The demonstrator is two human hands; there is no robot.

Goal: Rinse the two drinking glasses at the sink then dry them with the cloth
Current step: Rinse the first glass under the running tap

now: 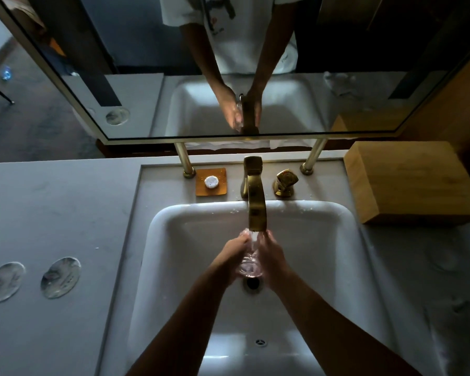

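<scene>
The white sink [323,267] is filling the lower frame, its near rim cut off. Over its drain, the left hand [232,256] and right hand [273,256] are cupping a clear drinking glass [250,263] under the brass faucet [256,202], fingers curled round it, its outline blurring in running water.

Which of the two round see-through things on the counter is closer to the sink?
The right-hand round clear disc: it lies nearer the sink than the other round clear disc, which lies farther left at the picture's edge.
</scene>
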